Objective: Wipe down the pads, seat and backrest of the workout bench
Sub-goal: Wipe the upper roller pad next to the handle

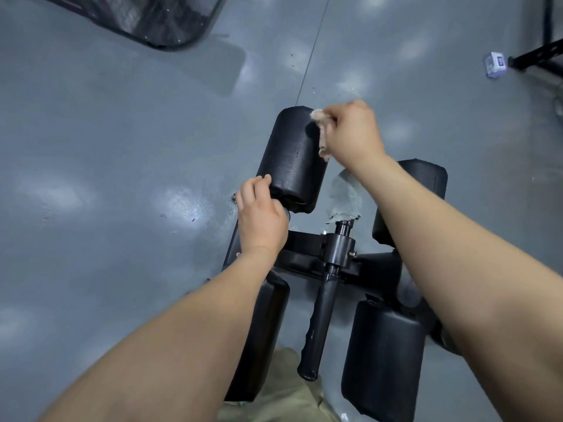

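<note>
I look down on the foot end of a black workout bench with several cylindrical roller pads. My right hand (pixel 350 132) is shut on a small pinkish cloth (pixel 323 132), pressed against the right side of the upper left pad (pixel 289 156). My left hand (pixel 262 217) grips the near end of that same pad. The upper right pad (pixel 426 181) is partly hidden by my right forearm. Two lower pads, the lower left pad (pixel 265 336) and the lower right pad (pixel 384 357), sit closer to me on either side of the black centre post (pixel 323 315).
The grey painted floor (pixel 122 147) has a worn patch (pixel 345 196) between the upper pads. Dark gym equipment (pixel 146 16) lies at the top left, a black frame (pixel 539 56) with a small white box (pixel 495 64) at the top right. My khaki trousers (pixel 283 391) show at the bottom.
</note>
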Demonstrator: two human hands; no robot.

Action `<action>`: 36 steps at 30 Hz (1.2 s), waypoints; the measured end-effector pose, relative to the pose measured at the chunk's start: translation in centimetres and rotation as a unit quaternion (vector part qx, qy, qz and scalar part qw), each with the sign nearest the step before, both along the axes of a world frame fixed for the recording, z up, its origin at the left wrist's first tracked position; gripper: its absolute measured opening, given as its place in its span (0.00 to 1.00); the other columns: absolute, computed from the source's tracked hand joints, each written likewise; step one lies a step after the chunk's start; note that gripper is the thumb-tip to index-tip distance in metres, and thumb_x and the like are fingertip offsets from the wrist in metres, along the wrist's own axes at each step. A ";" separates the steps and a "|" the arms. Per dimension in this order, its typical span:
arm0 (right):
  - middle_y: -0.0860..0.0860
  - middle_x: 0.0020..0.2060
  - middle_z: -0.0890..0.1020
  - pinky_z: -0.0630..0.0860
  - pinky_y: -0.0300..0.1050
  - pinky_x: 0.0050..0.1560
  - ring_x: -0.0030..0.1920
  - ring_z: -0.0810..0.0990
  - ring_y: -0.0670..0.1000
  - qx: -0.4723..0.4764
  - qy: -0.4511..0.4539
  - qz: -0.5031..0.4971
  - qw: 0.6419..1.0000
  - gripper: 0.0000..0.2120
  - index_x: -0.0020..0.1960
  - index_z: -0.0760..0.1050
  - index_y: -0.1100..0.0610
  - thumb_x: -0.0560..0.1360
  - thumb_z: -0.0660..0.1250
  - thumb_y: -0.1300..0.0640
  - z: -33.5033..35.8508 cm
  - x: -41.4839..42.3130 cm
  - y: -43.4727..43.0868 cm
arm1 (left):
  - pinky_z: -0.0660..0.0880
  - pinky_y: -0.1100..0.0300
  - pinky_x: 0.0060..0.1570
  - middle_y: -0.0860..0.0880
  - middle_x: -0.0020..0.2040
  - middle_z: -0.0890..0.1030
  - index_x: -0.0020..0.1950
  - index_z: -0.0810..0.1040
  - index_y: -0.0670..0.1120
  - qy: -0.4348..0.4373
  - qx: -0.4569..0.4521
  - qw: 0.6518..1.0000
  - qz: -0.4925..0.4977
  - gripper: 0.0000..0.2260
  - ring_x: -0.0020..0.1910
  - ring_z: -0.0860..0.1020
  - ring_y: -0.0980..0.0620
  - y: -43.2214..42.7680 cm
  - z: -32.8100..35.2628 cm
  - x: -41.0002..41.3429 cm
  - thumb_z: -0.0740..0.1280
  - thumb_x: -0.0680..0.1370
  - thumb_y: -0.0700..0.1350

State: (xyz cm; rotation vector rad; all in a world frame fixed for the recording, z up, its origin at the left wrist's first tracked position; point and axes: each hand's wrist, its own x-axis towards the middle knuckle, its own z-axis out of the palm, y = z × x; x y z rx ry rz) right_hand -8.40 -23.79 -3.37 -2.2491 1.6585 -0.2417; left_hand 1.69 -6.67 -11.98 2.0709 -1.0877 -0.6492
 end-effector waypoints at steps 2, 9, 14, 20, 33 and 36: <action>0.56 0.48 0.76 0.68 0.25 0.29 0.30 0.75 0.47 -0.004 0.028 0.004 1.000 0.15 0.37 0.75 0.51 0.78 0.58 0.63 -0.2 0.3 -2.1 | 0.72 0.45 0.63 0.46 0.64 0.72 0.66 0.74 0.43 -0.008 0.013 1.000 -0.004 0.21 0.64 0.68 0.44 -0.1 -0.1 0.1 0.56 0.75 0.38; 0.58 0.54 0.74 0.68 0.39 0.52 0.55 0.75 0.62 0.053 0.071 0.025 0.996 0.12 0.55 0.83 0.51 0.80 0.61 0.59 -3.0 2.2 -4.4 | 0.65 0.51 0.70 0.45 0.71 0.68 0.68 0.74 0.48 -0.006 0.031 0.999 -0.019 0.20 0.71 0.64 0.44 0.0 0.0 0.0 0.59 0.77 0.37; 0.54 0.55 0.75 0.70 0.41 0.53 0.57 0.76 0.62 0.051 0.064 0.039 0.996 0.16 0.53 0.84 0.50 0.77 0.61 0.65 -3.2 1.9 -2.1 | 0.65 0.55 0.68 0.46 0.68 0.70 0.68 0.74 0.47 0.000 0.018 1.000 -0.014 0.21 0.70 0.66 0.45 0.0 0.2 0.0 0.59 0.76 0.35; 0.55 0.58 0.76 0.74 0.46 0.55 0.58 0.77 0.60 0.051 0.095 0.077 0.991 0.16 0.59 0.83 0.51 0.78 0.61 0.64 -2.3 1.8 0.2 | 0.67 0.53 0.70 0.46 0.66 0.72 0.68 0.73 0.46 0.000 0.002 1.000 -0.010 0.23 0.68 0.67 0.45 0.0 0.4 0.0 0.58 0.74 0.34; 0.54 0.57 0.75 0.70 0.44 0.45 0.56 0.78 0.58 0.084 0.150 0.128 0.977 0.19 0.65 0.80 0.50 0.78 0.62 0.63 -1.7 1.9 5.1 | 0.63 0.56 0.70 0.45 0.69 0.71 0.73 0.68 0.43 0.021 0.019 1.000 0.014 0.26 0.70 0.66 0.45 0.0 0.3 0.1 0.57 0.75 0.34; 0.54 0.58 0.75 0.71 0.44 0.46 0.56 0.78 0.57 0.091 0.144 0.134 0.976 0.21 0.66 0.79 0.50 0.77 0.63 0.64 -1.8 1.7 6.2 | 0.63 0.56 0.71 0.44 0.69 0.72 0.72 0.70 0.41 0.017 0.013 1.000 0.010 0.26 0.70 0.67 0.44 0.1 0.2 0.2 0.57 0.74 0.33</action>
